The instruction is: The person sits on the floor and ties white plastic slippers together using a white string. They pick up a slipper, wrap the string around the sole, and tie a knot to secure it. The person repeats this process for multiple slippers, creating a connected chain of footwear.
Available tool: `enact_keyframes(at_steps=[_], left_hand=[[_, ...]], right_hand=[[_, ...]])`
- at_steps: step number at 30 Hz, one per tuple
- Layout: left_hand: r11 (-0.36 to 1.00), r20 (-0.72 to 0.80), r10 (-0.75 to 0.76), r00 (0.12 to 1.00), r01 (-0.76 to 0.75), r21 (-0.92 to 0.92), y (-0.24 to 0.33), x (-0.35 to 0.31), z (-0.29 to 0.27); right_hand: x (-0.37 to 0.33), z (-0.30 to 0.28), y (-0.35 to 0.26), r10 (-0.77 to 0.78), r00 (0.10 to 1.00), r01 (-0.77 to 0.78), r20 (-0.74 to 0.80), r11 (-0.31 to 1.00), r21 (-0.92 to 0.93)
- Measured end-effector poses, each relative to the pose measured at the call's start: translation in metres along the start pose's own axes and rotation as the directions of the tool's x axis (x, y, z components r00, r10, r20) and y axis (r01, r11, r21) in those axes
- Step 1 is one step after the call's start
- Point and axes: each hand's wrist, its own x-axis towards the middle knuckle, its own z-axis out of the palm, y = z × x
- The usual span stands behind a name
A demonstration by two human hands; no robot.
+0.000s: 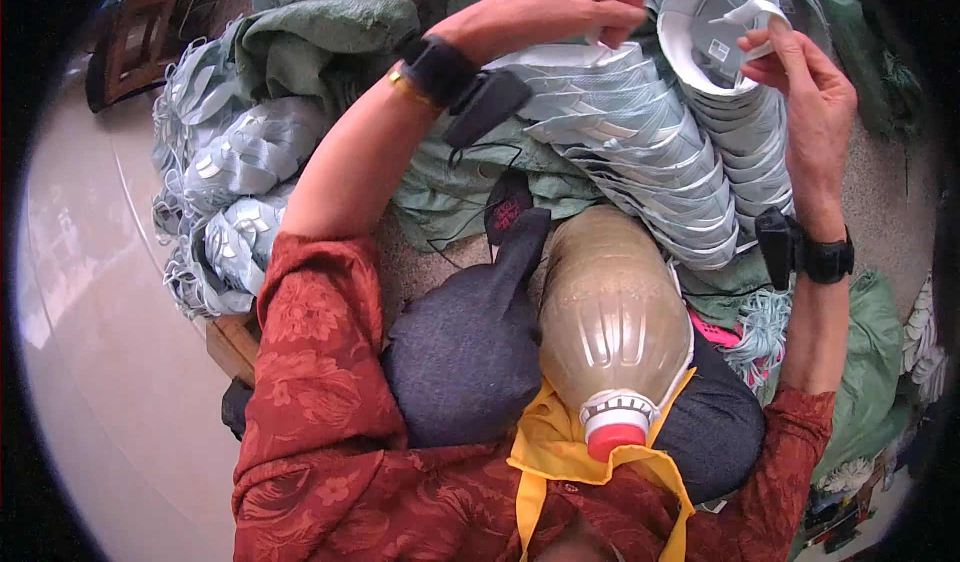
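My right hand [805,77] pinches a white strip [755,12] between thumb and fingers, at the white-rimmed mouth of a tall stack of nested pale grey-blue pieces [735,137]. A small label shows inside that mouth. To the left, my left hand [600,4] is closed, its fingers bent together above a second stack of layered pale pieces [635,142]. A small white bit shows under these fingers; what they hold is not clear. Between my legs lies a large clear plastic bottle [615,297] with a red cap, its neck against a yellow apron [545,442].
Bundles of similar pale pieces with loose strings [245,157] lie at left under green woven sacking [330,37]. A green sack [870,352] lies at right. A wooden frame [135,42] stands far left, on the pale smooth floor [100,292]. Dark cords trail near my wrists.
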Motion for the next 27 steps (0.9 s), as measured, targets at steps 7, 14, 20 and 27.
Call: enact_keyframes(at_steps=[7,14,20,27], left_hand=[[0.927,-0.032,0.182,0.983,-0.161,0.337,-0.020,0.037,0.028],[0.938,-0.131,0.210,0.969,-0.162,0.306,-0.028,0.057,0.055],[0.697,-0.180,0.612,0.770,-0.417,0.583,-0.066,0.064,0.065],[0.998,-0.208,0.006,0.978,0.008,0.065,-0.044,0.064,0.055]], right_hand=[[-0.004,0.005,-0.018,-0.056,0.998,0.057,0.030,0.997,-0.048],[0.002,0.037,-0.043,-0.210,0.976,0.214,0.057,0.973,-0.081],[0.000,0.062,-0.051,-0.286,0.957,0.288,0.035,0.957,-0.045],[0.049,-0.003,0.023,-0.075,0.960,0.174,0.270,0.916,-0.361]])
